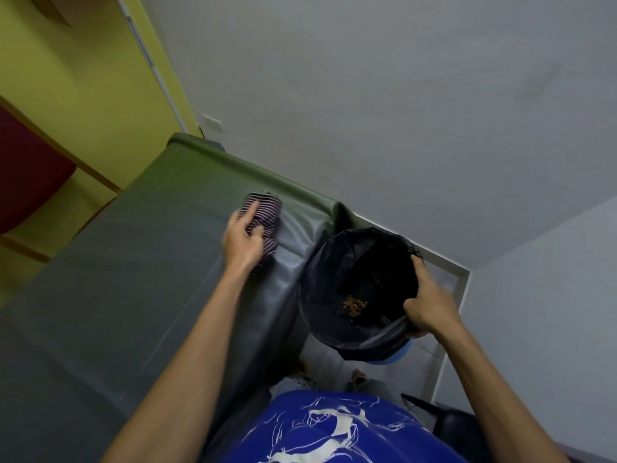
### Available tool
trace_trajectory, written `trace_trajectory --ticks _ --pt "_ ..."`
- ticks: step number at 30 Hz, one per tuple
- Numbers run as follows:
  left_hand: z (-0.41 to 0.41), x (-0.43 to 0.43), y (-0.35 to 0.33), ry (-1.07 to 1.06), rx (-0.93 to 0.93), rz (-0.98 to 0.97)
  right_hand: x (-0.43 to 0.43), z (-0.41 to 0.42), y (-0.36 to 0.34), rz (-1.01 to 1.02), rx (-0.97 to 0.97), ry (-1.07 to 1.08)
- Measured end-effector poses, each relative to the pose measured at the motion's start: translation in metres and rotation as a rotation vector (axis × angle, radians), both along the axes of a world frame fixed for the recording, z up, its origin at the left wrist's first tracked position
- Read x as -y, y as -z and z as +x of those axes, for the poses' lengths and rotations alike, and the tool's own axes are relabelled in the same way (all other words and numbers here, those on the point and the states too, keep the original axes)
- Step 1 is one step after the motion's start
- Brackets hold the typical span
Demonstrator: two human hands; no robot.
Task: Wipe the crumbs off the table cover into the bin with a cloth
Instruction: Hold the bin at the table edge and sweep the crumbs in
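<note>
head view: left hand (243, 242) presses striped cloth (263, 218) on grey-green table cover (133, 262); right hand (425, 304) grips black-lined bin (334, 272) rim at 3 o'clock, brown crumbs (354, 305) inside.

grey wall (367, 78), yellow wall (83, 78) (maroon panel (26, 172))

You have one view only, from the camera on your head. It looks forward and steeply down, and the frame is rolled, so the table (140, 262) runs from the lower left up toward the middle, its far edge ending at the grey wall (367, 95). Your shirt (334, 429) fills the bottom edge, directly under the lens, and both forearms reach up from there into the centre. The table's right edge falls away beside the bin (334, 295), which you see from above, straight into its mouth. The wide lens bends lines near the borders.
</note>
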State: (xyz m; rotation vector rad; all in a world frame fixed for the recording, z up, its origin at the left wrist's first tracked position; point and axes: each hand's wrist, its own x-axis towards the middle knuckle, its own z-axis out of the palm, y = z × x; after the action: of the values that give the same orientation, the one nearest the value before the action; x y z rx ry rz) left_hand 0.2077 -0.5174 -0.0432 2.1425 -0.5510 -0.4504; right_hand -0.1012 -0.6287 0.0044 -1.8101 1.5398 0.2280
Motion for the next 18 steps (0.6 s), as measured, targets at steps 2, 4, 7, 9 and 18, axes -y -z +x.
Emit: trace_trajectory --ticks 2,4,7,9,18 --pt "0.005 -0.006 0.006 -0.004 0.121 0.136 -0.001 -0.002 0.002 0.006 0.002 0.012" --pt "-0.006 -0.008 0.01 0.078 0.243 0.209 -0.002 -0.003 0.005 0.01 0.007 0.02" --pt "-0.041 -0.005 0.011 0.226 0.279 0.202 -0.003 -0.002 0.009 0.02 0.022 0.039" --pt "-0.074 -0.003 0.007 0.284 0.16 0.121 -0.004 -0.001 0.011 0.012 0.024 0.038" --pt "-0.096 -0.009 -0.032 -0.032 -1.027 -0.517 -0.006 -0.003 0.016 0.002 0.04 0.057"
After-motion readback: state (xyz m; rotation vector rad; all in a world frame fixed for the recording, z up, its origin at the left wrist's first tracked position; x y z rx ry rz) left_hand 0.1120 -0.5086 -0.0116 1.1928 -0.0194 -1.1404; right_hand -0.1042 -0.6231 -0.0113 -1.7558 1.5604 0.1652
